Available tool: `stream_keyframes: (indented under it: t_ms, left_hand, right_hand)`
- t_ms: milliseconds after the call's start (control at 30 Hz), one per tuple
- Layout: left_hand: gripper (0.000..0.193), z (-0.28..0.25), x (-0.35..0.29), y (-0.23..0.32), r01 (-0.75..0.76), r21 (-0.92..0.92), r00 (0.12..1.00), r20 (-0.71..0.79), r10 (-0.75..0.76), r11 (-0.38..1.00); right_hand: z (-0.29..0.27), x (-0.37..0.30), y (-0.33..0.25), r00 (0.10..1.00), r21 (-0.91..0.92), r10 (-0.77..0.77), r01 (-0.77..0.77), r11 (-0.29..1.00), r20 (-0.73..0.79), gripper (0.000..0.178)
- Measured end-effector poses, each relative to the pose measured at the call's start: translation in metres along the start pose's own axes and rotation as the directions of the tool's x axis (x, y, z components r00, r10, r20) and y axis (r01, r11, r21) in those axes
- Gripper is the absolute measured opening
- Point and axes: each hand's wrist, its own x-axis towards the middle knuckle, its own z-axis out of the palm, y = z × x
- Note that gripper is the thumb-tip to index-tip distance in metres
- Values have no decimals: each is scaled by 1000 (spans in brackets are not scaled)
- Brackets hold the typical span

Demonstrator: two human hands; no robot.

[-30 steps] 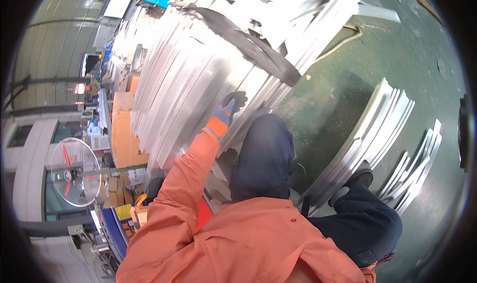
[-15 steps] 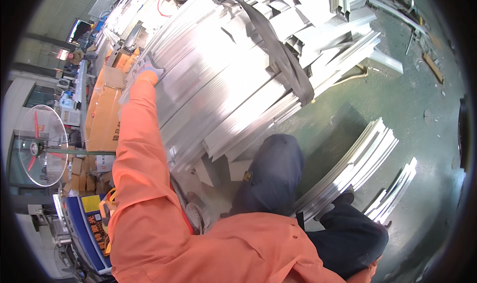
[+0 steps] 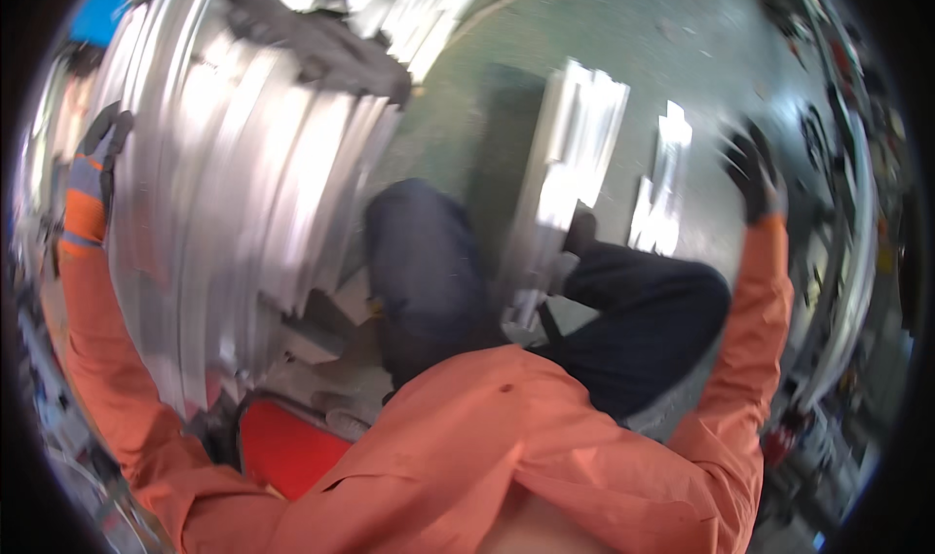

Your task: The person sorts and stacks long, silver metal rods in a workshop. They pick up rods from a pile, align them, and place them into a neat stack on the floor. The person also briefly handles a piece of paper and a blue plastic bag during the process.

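A strapped stack of long silvery metal profiles (image 3: 234, 165) stands in front of me on the left. At its left edge is my left hand (image 3: 103, 150), in a dark and grey glove, its fingers bent round the outermost metal profile (image 3: 146, 194); motion blur softens the grip. My right hand (image 3: 755, 176), in a dark glove, hangs out to the right over the floor, fingers spread and holding nothing. Between my legs and that hand lie a bundle of profiles (image 3: 575, 135) and a smaller group of short bright profiles (image 3: 664, 174).
A dark fabric strap (image 3: 321, 43) crosses the stack's far part. My bent legs (image 3: 424, 262) are close to the stack and the floor bundle. Something red (image 3: 287, 447) is beside my left hip. Blurred long pieces and clutter (image 3: 847, 262) line the right side of the green floor (image 3: 604, 18).
My view has swung to the right, so the stack appears further left. My right hand and forearm have come into view. The left hand is still at the stack's left edge.
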Motion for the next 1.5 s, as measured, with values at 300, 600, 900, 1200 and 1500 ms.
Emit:
stream_keyframes:
  t_ms: [300, 600, 900, 1200, 1500]
  left_hand:
    - [30, 208, -50, 403, -44, -769, 920, 217, 326, 638]
    - [50, 223, -101, 299, 535, -839, 833, 543, 106, 99]
    - [47, 232, -271, -18, 747, -468, 617, 751, 234, -472]
    - [57, 195, -288, 102, 881, -471, 397, 793, -463, -51]
    - [44, 207, -323, 87, 786, -554, 452, 818, -355, -275]
  right_hand:
    - [232, 9, 6, 924, -179, -147, 221, 959, 352, 62]
    - [19, 95, 256, 813, -203, 325, -465, 862, -484, 73]
    - [101, 92, 359, 782, 75, 517, -526, 847, -348, 78]
    - [92, 90, 367, 752, 67, 387, -419, 906, -533, 39]
    - [89, 98, 387, 826, -331, 269, -465, 821, -496, 43]
